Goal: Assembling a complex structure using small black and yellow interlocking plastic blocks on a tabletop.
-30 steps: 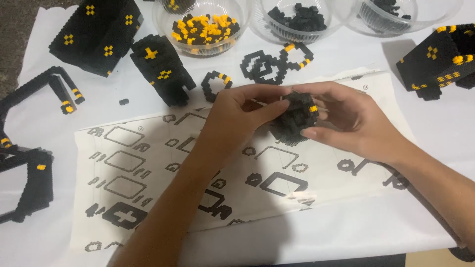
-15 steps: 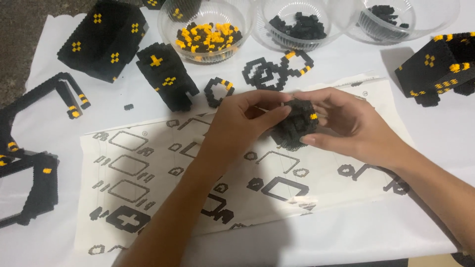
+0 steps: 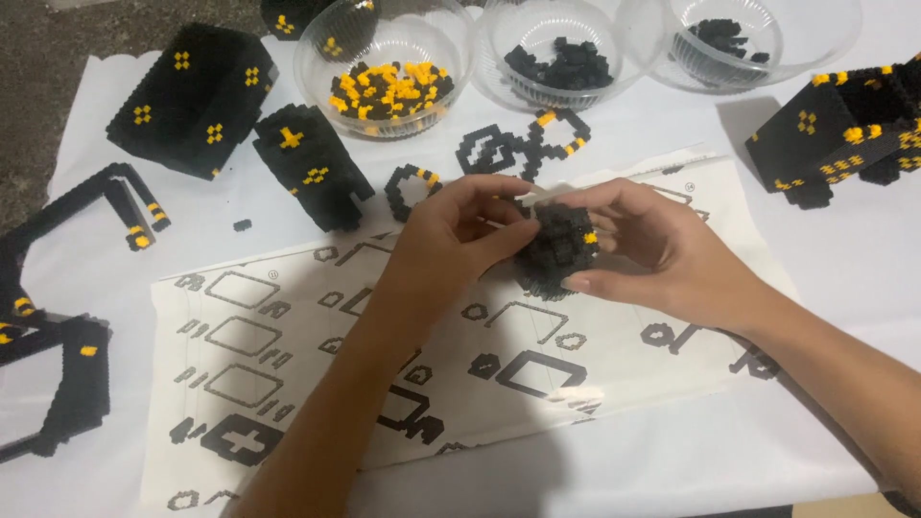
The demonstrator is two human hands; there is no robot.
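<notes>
Small black block cluster [image 3: 556,249] at frame centre is gripped by left hand [image 3: 451,245] and right hand [image 3: 662,254]; judged light, brittle; best held at sides.

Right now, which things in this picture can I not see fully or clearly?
- Small black block piece, head view: the left hand and right hand cover its sides and back.
- Instruction sheet: both forearms hide parts of its drawings.
- Black block model: cut off by the right edge.
- Three clear bowls: top edge cuts their rims.
</notes>
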